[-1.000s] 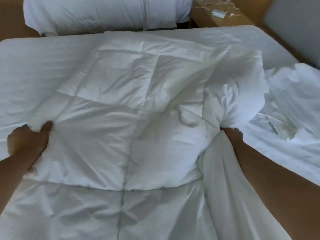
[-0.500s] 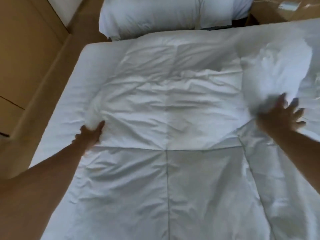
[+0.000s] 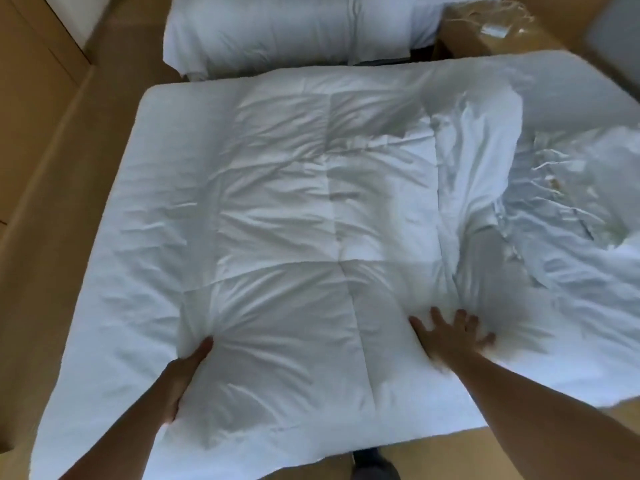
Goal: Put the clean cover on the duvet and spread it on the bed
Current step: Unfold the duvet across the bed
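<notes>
White quilted cloth is bunched in the left hand (image 3: 188, 372), at seven o'clock in the view. The thumb lies on top and the fingers curl out of sight under the near-left edge of the duvet (image 3: 311, 220), and creases fan out from this pinch. I judge the grip is there to pull that side square and keep it from sliding.

At about four o'clock the right hand (image 3: 450, 336) grips nothing. It lies flat on the duvet's right side with its fingers straight and splayed, apparently pressing the filling down and sweeping it smooth.

The duvet lies bare across the middle of the bed (image 3: 114, 237), stitched panels showing, its far edge at twelve o'clock. A raised ridge of fabric runs along its right flank toward two o'clock. A rumpled heap of loose cloth (image 3: 571, 230) touches that ridge at three o'clock. I cannot tell whether this is the clean cover. By my reading the covering step is not yet done, and flattening the duvet prepares for it.

Farther out, a second bed (image 3: 277, 26) sits at twelve o'clock, a bedside cabinet (image 3: 485, 39) at one o'clock, and a dark shoe (image 3: 374, 467) at six o'clock.
</notes>
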Action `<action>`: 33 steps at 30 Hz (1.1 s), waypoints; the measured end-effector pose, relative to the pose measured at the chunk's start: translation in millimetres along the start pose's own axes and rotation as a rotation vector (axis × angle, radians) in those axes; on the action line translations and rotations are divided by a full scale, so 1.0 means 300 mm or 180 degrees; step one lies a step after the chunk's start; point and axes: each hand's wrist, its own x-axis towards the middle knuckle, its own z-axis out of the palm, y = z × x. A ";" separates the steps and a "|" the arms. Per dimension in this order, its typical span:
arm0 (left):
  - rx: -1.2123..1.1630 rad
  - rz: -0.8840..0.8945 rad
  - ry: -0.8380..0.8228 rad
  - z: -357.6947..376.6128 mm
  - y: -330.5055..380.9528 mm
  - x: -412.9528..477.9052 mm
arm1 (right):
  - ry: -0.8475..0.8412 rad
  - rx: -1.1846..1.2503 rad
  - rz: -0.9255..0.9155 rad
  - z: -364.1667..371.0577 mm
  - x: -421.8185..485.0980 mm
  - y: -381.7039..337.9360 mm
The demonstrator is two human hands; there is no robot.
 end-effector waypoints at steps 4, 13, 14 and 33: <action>0.0170 0.0047 0.0032 -0.019 -0.112 -0.054 | 0.0083 0.2157 0.0662 0.145 -0.324 -0.013; 0.0242 0.0456 -0.0311 0.010 -0.213 -0.219 | -0.2366 0.5416 0.0331 0.434 -1.082 -0.389; 0.0257 0.0445 -0.0410 -0.003 -0.206 -0.233 | -0.2371 0.5646 0.0325 0.427 -1.105 -0.437; 0.3264 0.1026 -0.1512 -1.039 -0.083 0.053 | 0.0182 0.5699 0.3035 0.678 -1.192 -1.072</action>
